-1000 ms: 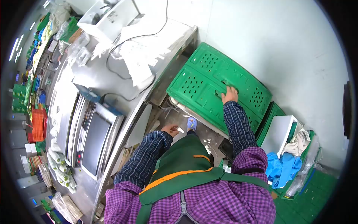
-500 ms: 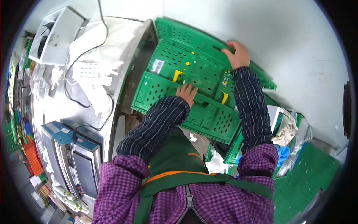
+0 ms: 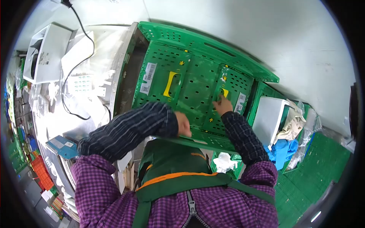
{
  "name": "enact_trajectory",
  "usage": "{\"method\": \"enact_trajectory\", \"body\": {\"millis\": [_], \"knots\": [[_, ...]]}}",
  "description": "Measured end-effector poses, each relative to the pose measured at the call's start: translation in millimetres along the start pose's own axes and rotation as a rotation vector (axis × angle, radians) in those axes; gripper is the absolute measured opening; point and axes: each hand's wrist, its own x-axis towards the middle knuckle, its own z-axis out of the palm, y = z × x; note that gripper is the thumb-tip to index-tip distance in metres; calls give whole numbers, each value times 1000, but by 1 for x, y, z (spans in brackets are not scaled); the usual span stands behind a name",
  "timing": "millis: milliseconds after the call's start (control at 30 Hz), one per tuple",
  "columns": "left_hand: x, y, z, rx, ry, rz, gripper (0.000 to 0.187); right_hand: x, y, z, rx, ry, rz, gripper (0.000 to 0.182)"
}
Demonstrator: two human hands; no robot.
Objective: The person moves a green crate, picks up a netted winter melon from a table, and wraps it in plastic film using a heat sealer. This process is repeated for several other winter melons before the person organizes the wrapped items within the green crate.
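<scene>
I find the crate smooth, semi-glossy plastic; my striped sleeves matt, woven cloth; the tabletop dull metal along its edge.

Crate between table (left) and bin

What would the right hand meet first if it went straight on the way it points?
The right hand would probably meet the yellow handle inside the green crate; depth is unclear, and they may already touch.

Metal table: white bin, cable (black)
</scene>
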Motion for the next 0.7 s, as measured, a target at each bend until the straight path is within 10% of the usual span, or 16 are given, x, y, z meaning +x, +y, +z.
{"method": "enact_trajectory", "body": {"millis": [67,133,267,433,700], "knots": [[31,-60,-7,358,421,-235,49,-12,-1,23,-8,-41,51,55],[45,-77,-29,136,598,-509,53,-16,-4,45,-75,228,28,64],[149,-152,-17,-246,1125,-665,25,-4,-1,36,-186,78,53,66],[171,-126,-18,-388,1569,-916,33,-21,34,-13,114,86,-126,56],[111,-104,-35,-311,1241,-546,30,-78,175,-143,713,348,223,24]]}}
